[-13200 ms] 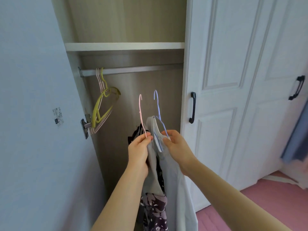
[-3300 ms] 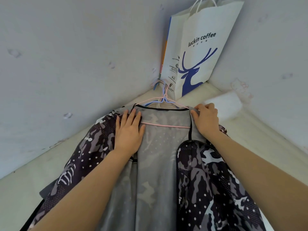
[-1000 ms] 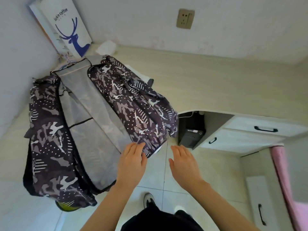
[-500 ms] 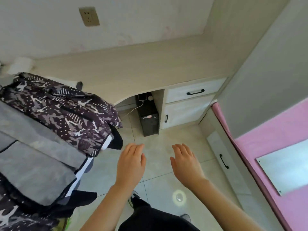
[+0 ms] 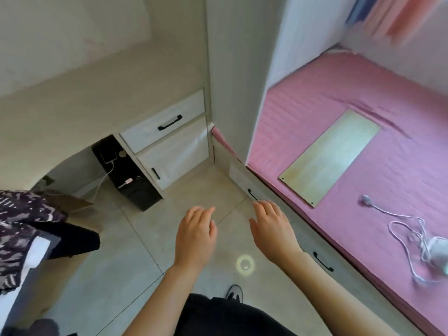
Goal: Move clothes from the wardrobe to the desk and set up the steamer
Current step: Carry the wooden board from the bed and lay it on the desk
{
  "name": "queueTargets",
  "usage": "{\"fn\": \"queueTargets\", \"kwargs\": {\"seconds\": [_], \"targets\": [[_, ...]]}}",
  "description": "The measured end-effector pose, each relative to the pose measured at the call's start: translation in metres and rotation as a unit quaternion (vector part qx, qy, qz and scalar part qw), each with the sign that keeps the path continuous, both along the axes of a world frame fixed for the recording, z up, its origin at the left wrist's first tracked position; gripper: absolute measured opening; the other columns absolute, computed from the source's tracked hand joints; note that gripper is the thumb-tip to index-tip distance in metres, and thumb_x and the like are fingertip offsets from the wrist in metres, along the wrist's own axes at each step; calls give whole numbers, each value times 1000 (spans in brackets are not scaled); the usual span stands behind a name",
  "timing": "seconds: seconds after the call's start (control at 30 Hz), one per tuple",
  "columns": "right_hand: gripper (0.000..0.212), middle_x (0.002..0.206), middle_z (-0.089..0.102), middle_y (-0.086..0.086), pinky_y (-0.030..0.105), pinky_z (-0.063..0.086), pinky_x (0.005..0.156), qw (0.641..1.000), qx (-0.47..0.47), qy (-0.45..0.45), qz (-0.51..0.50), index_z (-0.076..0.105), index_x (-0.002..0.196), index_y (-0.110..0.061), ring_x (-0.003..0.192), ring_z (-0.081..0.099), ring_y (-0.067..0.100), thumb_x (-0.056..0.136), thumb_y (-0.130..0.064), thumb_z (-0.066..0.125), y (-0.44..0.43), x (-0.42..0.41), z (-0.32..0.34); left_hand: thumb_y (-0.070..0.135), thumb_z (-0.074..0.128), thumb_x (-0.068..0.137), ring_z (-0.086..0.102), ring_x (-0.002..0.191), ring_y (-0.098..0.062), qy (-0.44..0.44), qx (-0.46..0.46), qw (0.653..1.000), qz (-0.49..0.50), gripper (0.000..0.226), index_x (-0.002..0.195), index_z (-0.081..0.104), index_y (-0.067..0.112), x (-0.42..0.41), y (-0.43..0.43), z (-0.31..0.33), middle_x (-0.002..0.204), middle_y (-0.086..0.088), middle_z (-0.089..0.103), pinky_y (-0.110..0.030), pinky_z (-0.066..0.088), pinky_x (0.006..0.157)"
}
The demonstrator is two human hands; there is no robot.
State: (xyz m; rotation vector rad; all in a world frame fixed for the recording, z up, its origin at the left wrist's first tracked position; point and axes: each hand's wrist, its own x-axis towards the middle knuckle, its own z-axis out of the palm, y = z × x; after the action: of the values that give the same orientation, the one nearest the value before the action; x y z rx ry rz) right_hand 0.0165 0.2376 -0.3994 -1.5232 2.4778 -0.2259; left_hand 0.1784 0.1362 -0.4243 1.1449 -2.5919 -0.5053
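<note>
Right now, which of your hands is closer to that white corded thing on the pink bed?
The right. The right hand hovers beside the bed, the white corded device lying on it farther right; the left hand is farther left, over the floor.

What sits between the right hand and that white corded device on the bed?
Head view: bed's drawer front, then bare pink sheet and the cord.

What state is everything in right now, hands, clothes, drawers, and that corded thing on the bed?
Left hand: open, empty.
Right hand: open, empty.
Patterned garment: draped, hanging at desk edge.
Desk drawer: closed.
Cupboard door: closed.
Phone: cable attached.
Corded white device: lying on bed, cord loose.
</note>
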Motion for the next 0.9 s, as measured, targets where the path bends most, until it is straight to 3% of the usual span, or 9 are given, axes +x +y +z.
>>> {"fn": "queueTargets", "kwargs": {"seconds": [0.23, 0.6, 0.9], "targets": [[44, 134, 54, 8, 37, 37, 107, 996, -8, 10, -90, 50, 132, -8, 127, 46, 28, 94, -29, 53, 52, -65, -9, 11, 62, 87, 56, 112, -22, 9, -2, 996, -90, 31, 118, 65, 8, -89, 20, -2, 108, -2, 68, -35, 51, 90], [36, 105, 64, 13, 41, 53, 84, 978, 2, 24, -206, 61, 110, -1, 100, 59, 35, 77, -14, 67, 91, -174, -36, 8, 64, 85, 55, 118, -23, 8, 21, 980, -198, 33, 118, 64, 6, -226, 25, -19, 113, -4, 67, -38, 49, 95], [24, 100, 63, 14, 43, 53, 79, 964, 35, 17, -262, 61, 102, -4, 92, 58, 35, 81, -14, 62, 86, -296, -46, 6, 62, 84, 59, 109, -25, -7, 24, 962, -271, 32, 116, 64, 4, -379, -4, -29, 110, -8, 67, -40, 48, 98]]}}
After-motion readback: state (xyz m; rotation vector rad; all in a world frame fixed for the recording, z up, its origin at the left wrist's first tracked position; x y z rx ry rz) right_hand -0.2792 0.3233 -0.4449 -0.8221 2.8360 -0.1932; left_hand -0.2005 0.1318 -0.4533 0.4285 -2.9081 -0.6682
